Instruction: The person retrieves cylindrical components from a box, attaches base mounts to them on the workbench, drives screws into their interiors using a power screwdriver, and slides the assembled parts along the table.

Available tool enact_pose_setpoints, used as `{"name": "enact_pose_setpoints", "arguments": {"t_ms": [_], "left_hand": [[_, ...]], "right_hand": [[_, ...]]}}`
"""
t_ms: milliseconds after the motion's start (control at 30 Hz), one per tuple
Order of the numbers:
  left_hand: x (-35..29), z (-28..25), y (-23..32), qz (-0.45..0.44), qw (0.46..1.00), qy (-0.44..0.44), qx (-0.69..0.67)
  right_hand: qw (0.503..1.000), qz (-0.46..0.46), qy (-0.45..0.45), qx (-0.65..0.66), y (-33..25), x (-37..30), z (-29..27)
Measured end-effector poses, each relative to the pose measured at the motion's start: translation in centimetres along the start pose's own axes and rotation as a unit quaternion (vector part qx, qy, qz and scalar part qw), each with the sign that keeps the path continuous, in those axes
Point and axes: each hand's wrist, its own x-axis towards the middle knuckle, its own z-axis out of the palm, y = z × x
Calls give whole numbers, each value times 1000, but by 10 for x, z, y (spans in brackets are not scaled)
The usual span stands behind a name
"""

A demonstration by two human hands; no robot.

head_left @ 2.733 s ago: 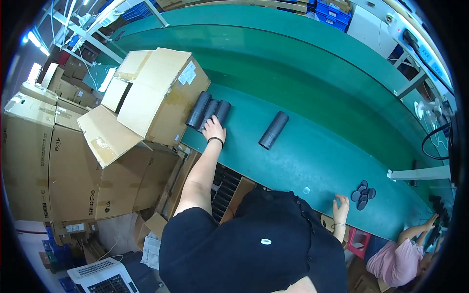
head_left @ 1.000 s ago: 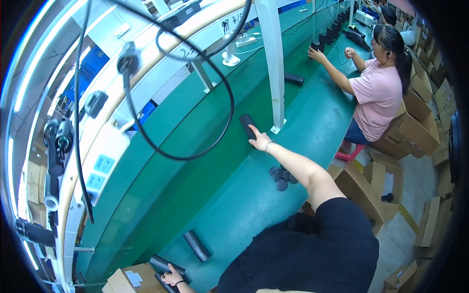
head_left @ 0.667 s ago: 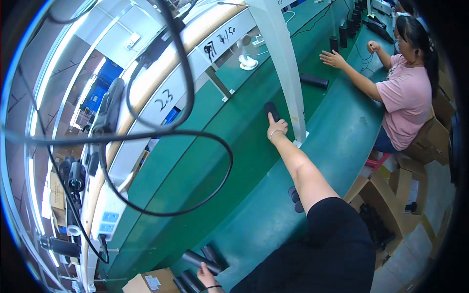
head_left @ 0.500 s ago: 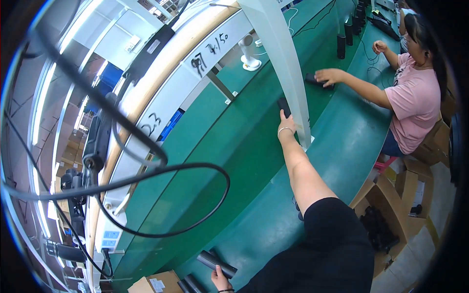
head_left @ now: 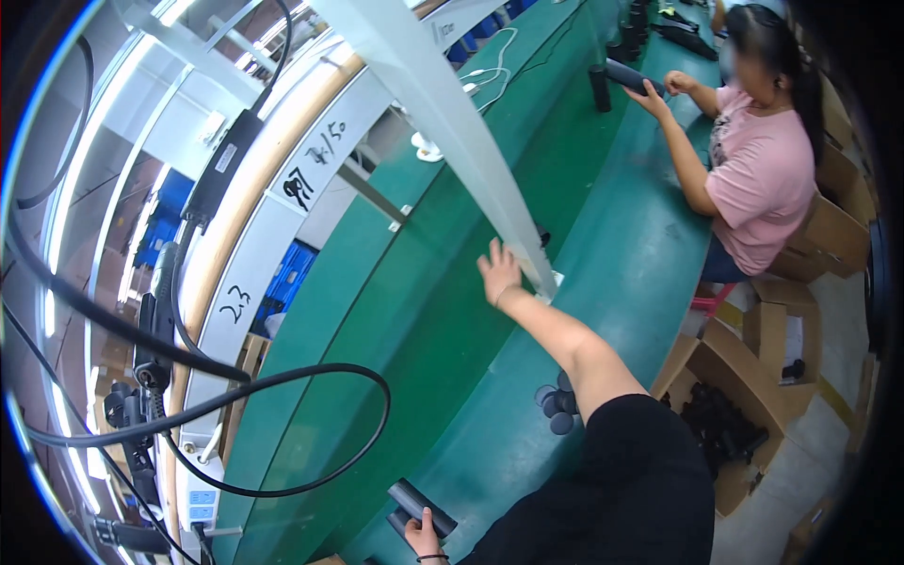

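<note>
Low in the view, my left hand [head_left: 424, 535] holds a dark cylinder [head_left: 420, 504], its fingers against the tube's lower side. A second dark cylinder [head_left: 399, 524] lies just beside it, partly hidden. My right arm is stretched out over the green bench, and my right hand [head_left: 499, 274] is empty with its fingers spread. It is just left of the foot of a white post [head_left: 490, 179]. Past that post a small part of a black object [head_left: 543, 236] shows; the post covers the rest. Several black discs [head_left: 557, 403] lie near my right elbow.
Across the bench a co-worker in a pink shirt [head_left: 767, 179] holds a dark cylinder [head_left: 633, 77]. Another cylinder [head_left: 600, 88] stands nearby. An open carton [head_left: 753, 405] of black parts is on the floor at right. A black cable [head_left: 377, 414] loops across the left side.
My right hand has let go of the black cylinder beyond the post and drawn back leftward, fingers spread. The co-worker has picked up a cylinder. The view has shifted; my left hand still holds its cylinder.
</note>
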Motion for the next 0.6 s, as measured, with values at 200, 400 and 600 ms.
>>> {"name": "enact_pose_setpoints", "arguments": {"t_ms": [200, 400, 600], "left_hand": [[40, 26, -37, 83, 983, -36, 161], [41, 50, -47, 198, 927, -83, 309], [46, 55, -70, 200, 925, -144, 288]], "right_hand": [[943, -117, 7, 312, 58, -172, -64], [965, 122, 128, 193, 146, -343, -99], [981, 182, 22, 67, 166, -459, -112]]}}
